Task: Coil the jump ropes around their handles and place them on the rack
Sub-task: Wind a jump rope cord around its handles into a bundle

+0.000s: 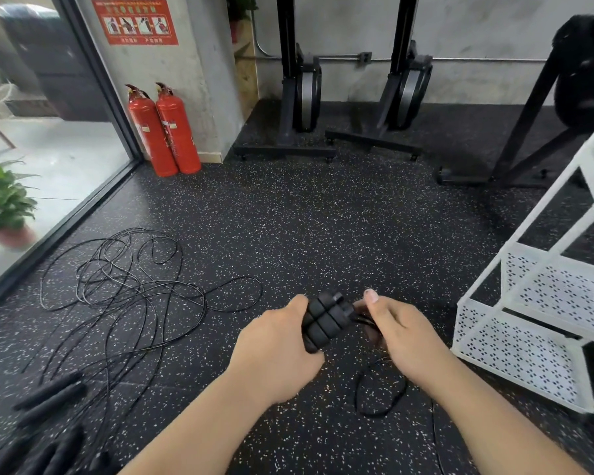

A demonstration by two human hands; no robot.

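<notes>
Far left, a messy tangle of thin black jump rope cords (127, 286) is spread over the black speckled rubber floor (306, 217). Down in the bottom left corner there's a bunch of loose black foam handles (48, 399), too blurry for me to count. Behind the tangle, two red fire extinguishers (179, 132) stand side by side against the grey wall (213, 80).

Middle of the shot: the left hand (275, 347) has its fingers wrapped tight around two black ribbed foam handles (323, 320), held together side by side, up off the floor. Just right of that, the right hand (402, 334) is closed too, thumb sticking up, pinching the thin black cord (359, 318) right where it comes out of the handle ends. One slack loop of that cord hangs below the right hand; can't tell if it touches the floor.

On the right there's one white perforated metal rack (528, 337) with tiered shelves. The held rope is near it but not touching.
</notes>
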